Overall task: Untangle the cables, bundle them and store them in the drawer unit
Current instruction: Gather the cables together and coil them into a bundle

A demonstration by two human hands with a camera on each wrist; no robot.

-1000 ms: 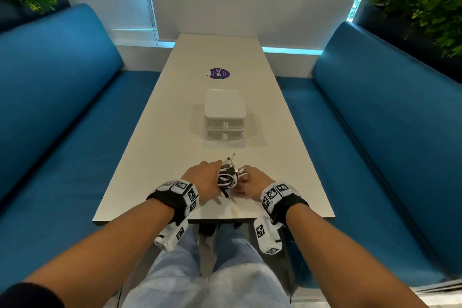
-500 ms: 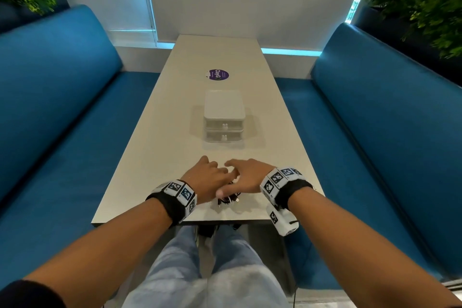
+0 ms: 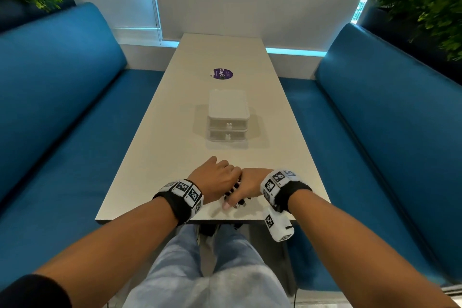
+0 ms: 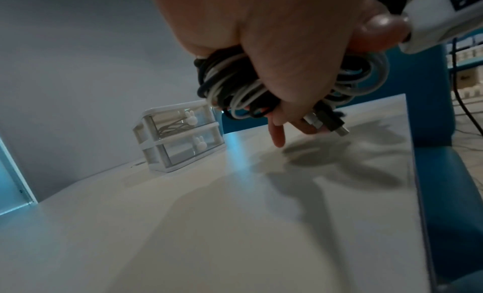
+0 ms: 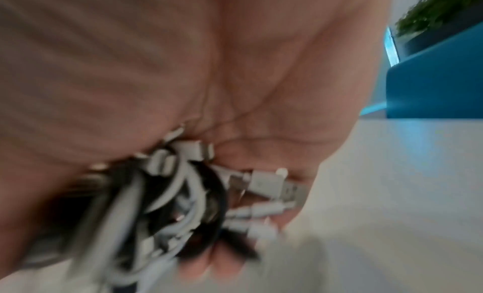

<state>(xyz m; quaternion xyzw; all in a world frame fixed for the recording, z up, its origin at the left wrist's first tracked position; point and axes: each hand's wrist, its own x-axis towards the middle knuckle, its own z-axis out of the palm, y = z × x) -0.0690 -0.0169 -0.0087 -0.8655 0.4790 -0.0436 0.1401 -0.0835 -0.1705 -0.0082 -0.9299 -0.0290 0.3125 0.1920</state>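
A coiled bundle of black and white cables (image 3: 231, 191) sits just above the near end of the white table (image 3: 170, 157), squeezed between both hands. My left hand (image 3: 217, 177) curls its fingers round the bundle (image 4: 235, 84), and plugs (image 4: 326, 119) stick out below. My right hand (image 3: 247, 186) grips it from the right, its thumb pointing toward me. The blurred right wrist view shows white plugs (image 5: 271, 183) against the palm. The small two-drawer unit (image 3: 228, 117) stands further up the table, both drawers shut.
Through the clear front of the upper drawer (image 4: 169, 128) pale cables show. A purple sticker (image 3: 223, 74) lies beyond the unit. Blue benches (image 3: 62, 120) run along both sides of the table, with plants (image 3: 430, 2) behind them.
The bundle stood in plain sight between my hands, ends pointing up. My right hand has swung over it, and both hands now close around it, hiding most of it.
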